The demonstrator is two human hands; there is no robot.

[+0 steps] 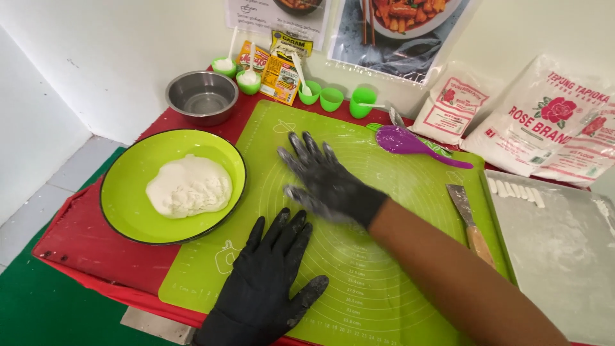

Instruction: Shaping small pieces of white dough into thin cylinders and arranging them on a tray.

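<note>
- My left hand (272, 272), black glove, lies flat on the green baking mat (384, 275), fingers spread apart, holding nothing.
- My right hand (327, 179), also black-gloved & dusted w/ flour, lies flat on the mat just ahead of the left, fingers splayed open, nothing in its grip.
- Left of both hands: green plate (128, 211) w/ dark rim, holding a soft white dough lump (189, 186) near its middle.
- Beyond the plate, far-left of my right hand: steel bowl (202, 96); looks empty as far as I can tell.
- Next to that bowl: two small green cups (248, 82) w/ white powder & a white spoon in each.
- Ahead of my right fingertips: three more small green cups (332, 98); one has a white spoon, contents of the rest can't tell.
- Orange & yellow sachets (280, 75) stand between the cup groups.
- Right of my right hand: purple spoon (410, 142) on the mat's far edge; wood-handled scraper (471, 221) by my forearm.
- Farther right: floured grey tray (564, 256) w/ a short row of white dough sticks (516, 191) at its far corner.
- Behind the tray: white flour bags (544, 122) against the wall.
</note>
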